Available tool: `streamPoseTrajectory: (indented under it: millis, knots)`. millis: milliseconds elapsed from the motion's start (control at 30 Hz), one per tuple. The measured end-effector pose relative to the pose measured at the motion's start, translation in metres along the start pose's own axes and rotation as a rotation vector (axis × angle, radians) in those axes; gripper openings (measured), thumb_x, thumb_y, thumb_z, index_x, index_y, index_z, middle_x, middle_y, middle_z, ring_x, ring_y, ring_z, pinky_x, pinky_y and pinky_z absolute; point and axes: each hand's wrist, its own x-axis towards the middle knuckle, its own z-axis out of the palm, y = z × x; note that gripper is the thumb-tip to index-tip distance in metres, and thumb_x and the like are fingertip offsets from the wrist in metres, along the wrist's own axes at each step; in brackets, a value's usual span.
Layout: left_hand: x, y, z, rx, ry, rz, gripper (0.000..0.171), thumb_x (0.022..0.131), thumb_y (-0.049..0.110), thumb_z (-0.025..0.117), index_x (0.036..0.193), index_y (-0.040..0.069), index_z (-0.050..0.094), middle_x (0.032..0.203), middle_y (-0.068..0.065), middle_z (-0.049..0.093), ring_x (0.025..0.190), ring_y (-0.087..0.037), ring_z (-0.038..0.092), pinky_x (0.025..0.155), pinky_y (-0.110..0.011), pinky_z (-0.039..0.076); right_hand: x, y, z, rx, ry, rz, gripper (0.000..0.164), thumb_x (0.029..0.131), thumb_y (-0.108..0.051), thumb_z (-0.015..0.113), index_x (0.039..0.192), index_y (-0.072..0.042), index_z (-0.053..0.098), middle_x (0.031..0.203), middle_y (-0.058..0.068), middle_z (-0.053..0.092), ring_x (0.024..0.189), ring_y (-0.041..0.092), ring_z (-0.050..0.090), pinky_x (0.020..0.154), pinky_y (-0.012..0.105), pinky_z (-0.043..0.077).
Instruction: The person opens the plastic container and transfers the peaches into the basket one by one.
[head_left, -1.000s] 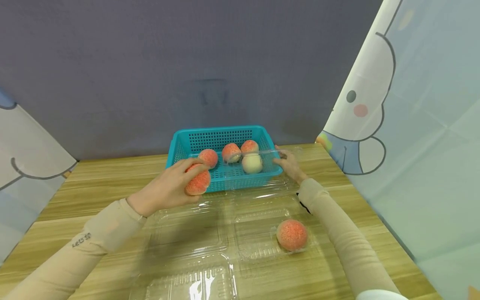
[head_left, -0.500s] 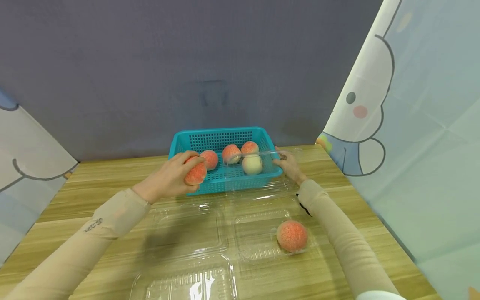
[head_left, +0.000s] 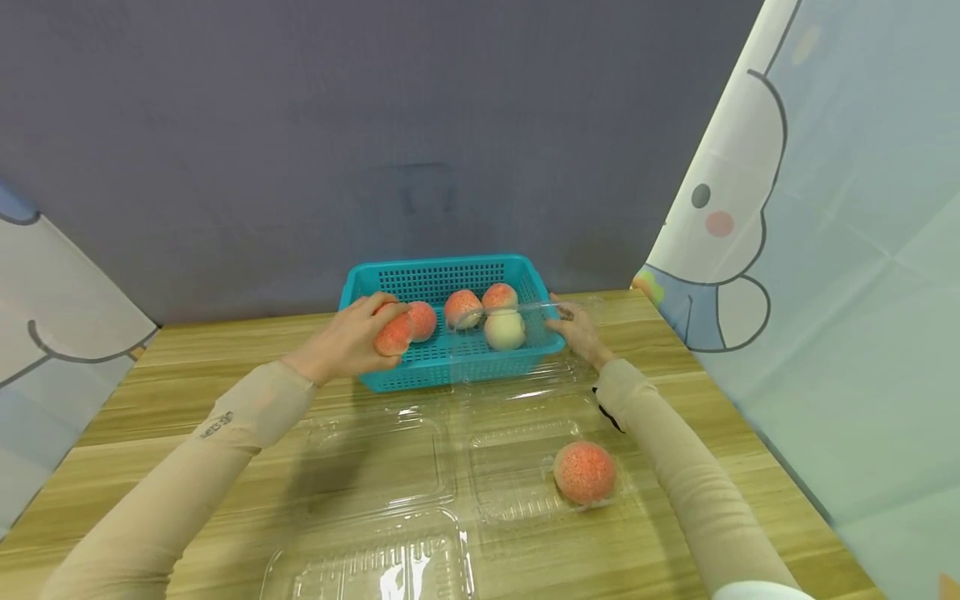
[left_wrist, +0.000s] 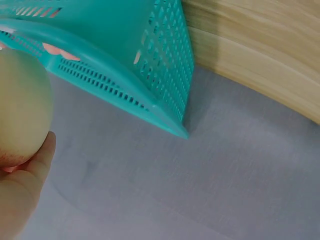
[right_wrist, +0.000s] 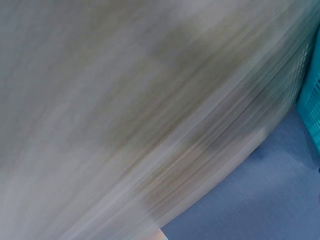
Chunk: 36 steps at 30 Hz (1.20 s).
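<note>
In the head view, my left hand (head_left: pixel 350 337) grips a reddish peach (head_left: pixel 393 333) at the left front of the teal basket (head_left: pixel 408 382). The left wrist view shows the peach's pale side (left_wrist: pixel 22 107) and my thumb under it beside the basket rim. Inside the basket lie one more red peach (head_left: pixel 422 321) and several red-and-cream ones (head_left: pixel 462 308). My right hand (head_left: pixel 581 332) is by the basket's right end and holds the edge of a raised clear plastic lid (head_left: pixel 487 367); exact finger contact is unclear through the plastic.
A clear container (head_left: pixel 502 475) lies in front of the basket, with one peach (head_left: pixel 584 472) at its right. More clear plastic trays (head_left: pixel 375 467) lie to the left and nearer (head_left: pixel 367 567). A grey curtain (head_left: pixel 262 167) hangs directly behind the wooden table (head_left: pixel 187 367).
My left hand has moved slightly up and away from me with the peach, over the basket's left front rim. My right hand and the raised lid have stayed in place.
</note>
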Motion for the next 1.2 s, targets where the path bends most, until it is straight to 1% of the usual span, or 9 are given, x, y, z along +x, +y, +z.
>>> streamPoseTrajectory:
  millis: [133, 267, 433, 567, 700, 800, 967, 1100, 1200]
  knots:
    - [0.006, -0.004, 0.004, 0.009, -0.045, -0.041, 0.064, 0.073, 0.028, 0.07, 0.129, 0.006, 0.049, 0.123, -0.013, 0.048, 0.109, -0.034, 0.048, 0.09, -0.048, 0.044, -0.001, -0.002, 0.001, 0.013, -0.002, 0.007, 0.042, 0.087, -0.006, 0.054, 0.126, 0.007, 0.048, 0.153, 0.008, 0.016, 0.138, 0.033, 0.019, 0.11, 0.046, 0.026]
    - [0.013, -0.007, 0.007, 0.008, -0.069, -0.059, 0.063, 0.074, 0.029, 0.069, 0.129, 0.008, 0.049, 0.124, -0.013, 0.047, 0.113, -0.035, 0.047, 0.093, -0.049, 0.042, -0.001, -0.001, 0.002, 0.05, -0.001, 0.012, 0.043, 0.086, -0.003, 0.054, 0.127, 0.007, 0.047, 0.153, 0.008, 0.016, 0.138, 0.033, 0.02, 0.107, 0.045, 0.031]
    - [0.019, -0.012, 0.014, -0.003, -0.099, -0.082, 0.062, 0.073, 0.026, 0.069, 0.129, 0.009, 0.049, 0.123, -0.013, 0.048, 0.111, -0.035, 0.048, 0.092, -0.048, 0.043, -0.001, -0.001, 0.003, 0.069, -0.003, 0.017, 0.043, 0.086, -0.004, 0.053, 0.127, 0.007, 0.047, 0.154, 0.007, 0.015, 0.138, 0.033, 0.02, 0.106, 0.045, 0.032]
    - [0.024, -0.015, 0.021, -0.001, -0.153, -0.107, 0.067, 0.073, 0.026, 0.072, 0.132, 0.008, 0.046, 0.122, -0.012, 0.048, 0.11, -0.034, 0.048, 0.091, -0.048, 0.043, -0.001, -0.002, 0.003, 0.078, -0.006, 0.03, 0.044, 0.085, -0.004, 0.053, 0.128, 0.005, 0.047, 0.154, 0.006, 0.015, 0.138, 0.032, 0.02, 0.105, 0.045, 0.033]
    - [0.028, -0.017, 0.029, 0.02, -0.191, -0.121, 0.071, 0.072, 0.027, 0.073, 0.135, 0.008, 0.044, 0.123, -0.014, 0.048, 0.11, -0.035, 0.049, 0.091, -0.048, 0.044, -0.002, -0.003, 0.002, 0.08, -0.01, 0.052, 0.045, 0.086, -0.003, 0.052, 0.131, 0.003, 0.045, 0.154, 0.005, 0.014, 0.138, 0.03, 0.021, 0.104, 0.043, 0.035]
    - [0.03, -0.018, 0.034, 0.032, -0.213, -0.127, 0.072, 0.073, 0.028, 0.073, 0.135, 0.008, 0.044, 0.125, -0.015, 0.048, 0.112, -0.036, 0.049, 0.091, -0.049, 0.044, -0.004, -0.007, 0.002, 0.09, -0.015, 0.062, 0.045, 0.087, -0.001, 0.051, 0.131, 0.005, 0.044, 0.154, 0.004, 0.014, 0.138, 0.03, 0.021, 0.105, 0.043, 0.033]
    - [0.032, -0.016, 0.04, 0.044, -0.252, -0.143, 0.074, 0.073, 0.031, 0.075, 0.135, 0.006, 0.044, 0.129, -0.016, 0.046, 0.117, -0.036, 0.046, 0.094, -0.05, 0.042, -0.009, -0.015, 0.003, 0.103, -0.026, 0.051, 0.046, 0.087, 0.001, 0.05, 0.131, 0.009, 0.041, 0.154, 0.009, 0.011, 0.138, 0.035, 0.017, 0.109, 0.046, 0.026]
    - [0.033, -0.016, 0.043, 0.053, -0.271, -0.161, 0.074, 0.073, 0.031, 0.076, 0.135, 0.007, 0.044, 0.131, -0.017, 0.045, 0.12, -0.036, 0.045, 0.096, -0.05, 0.041, -0.005, -0.008, 0.001, 0.091, -0.013, 0.054, 0.044, 0.087, -0.002, 0.052, 0.129, 0.007, 0.044, 0.154, 0.006, 0.013, 0.14, 0.03, 0.014, 0.111, 0.044, 0.024]
    - [0.033, -0.018, 0.045, 0.061, -0.277, -0.167, 0.074, 0.073, 0.031, 0.076, 0.135, 0.007, 0.044, 0.132, -0.017, 0.044, 0.12, -0.037, 0.044, 0.096, -0.051, 0.04, -0.002, -0.002, 0.001, 0.073, 0.0, 0.051, 0.043, 0.087, -0.004, 0.053, 0.129, 0.004, 0.046, 0.153, 0.003, 0.015, 0.14, 0.028, 0.016, 0.111, 0.043, 0.024]
